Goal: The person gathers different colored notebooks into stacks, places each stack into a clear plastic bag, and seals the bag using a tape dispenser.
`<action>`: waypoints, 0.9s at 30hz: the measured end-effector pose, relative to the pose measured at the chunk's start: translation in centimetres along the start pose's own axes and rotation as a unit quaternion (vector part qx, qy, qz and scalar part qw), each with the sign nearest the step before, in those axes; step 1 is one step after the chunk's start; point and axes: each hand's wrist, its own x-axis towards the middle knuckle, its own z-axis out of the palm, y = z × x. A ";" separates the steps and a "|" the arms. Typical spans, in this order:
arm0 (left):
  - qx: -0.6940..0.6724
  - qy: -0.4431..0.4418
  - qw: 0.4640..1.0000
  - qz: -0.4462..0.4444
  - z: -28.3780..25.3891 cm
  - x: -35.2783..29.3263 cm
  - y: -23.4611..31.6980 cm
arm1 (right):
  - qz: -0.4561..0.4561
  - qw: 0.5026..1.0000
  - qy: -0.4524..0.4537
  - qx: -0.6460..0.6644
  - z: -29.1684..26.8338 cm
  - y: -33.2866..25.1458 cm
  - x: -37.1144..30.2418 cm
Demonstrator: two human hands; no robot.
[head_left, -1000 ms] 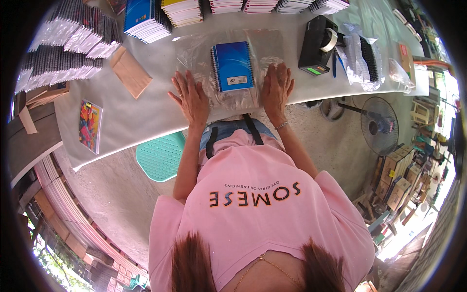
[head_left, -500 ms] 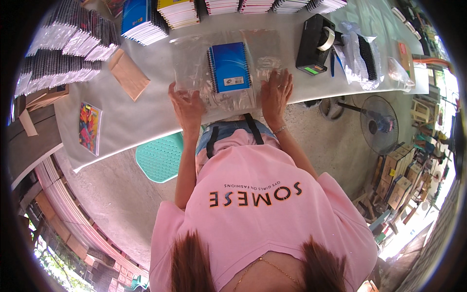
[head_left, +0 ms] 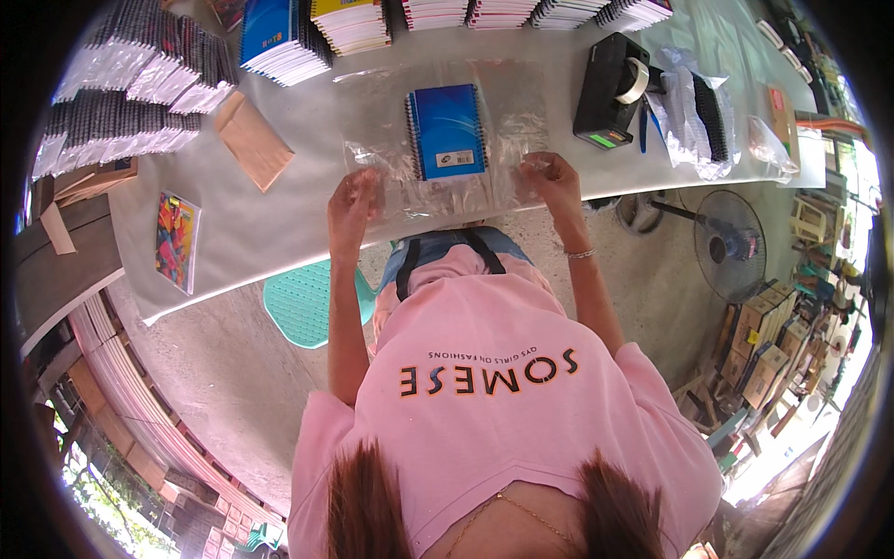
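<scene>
A blue spiral notebook [head_left: 447, 130] lies flat on a sheet of clear plastic film [head_left: 372, 107], which spreads past it on both sides. At the film's near left corner, my left hand [head_left: 352, 210] has its fingers pinched together on the film. My right hand [head_left: 556, 184] grips the near right part of the same film between thumb and fingers. Both hands are apart from the notebook, one on each side of it. The film looks creased and slightly raised beside each hand.
A black tape dispenser [head_left: 610, 93] stands right of the film, near a plastic-wrapped bundle of black coils [head_left: 703, 121]. Stacked notebooks [head_left: 284, 47] line the far edge; more [head_left: 140, 70] fill the far left. A brown envelope [head_left: 253, 140] and a colourful booklet [head_left: 177, 244] lie left.
My hands have moved slightly apart and their fingers have closed on the film's near corners. The film there has lifted and creased; the notebook stays on it.
</scene>
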 end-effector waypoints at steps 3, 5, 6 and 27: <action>-0.005 -0.004 1.000 0.016 0.4 2.2 0.6 | 0.001 0.991 0.003 0.131 0.1 -1.4 0.9; 0.005 -0.010 1.000 0.021 0.6 4.1 1.3 | -0.026 0.988 0.043 0.145 0.9 -3.2 2.1; 0.010 -0.013 1.000 0.024 0.7 4.8 1.6 | -0.038 0.992 0.029 0.119 0.9 -3.3 2.9; 0.215 0.001 0.951 0.225 3.4 3.9 6.1 | -0.037 0.983 -0.166 0.071 1.3 -7.4 4.0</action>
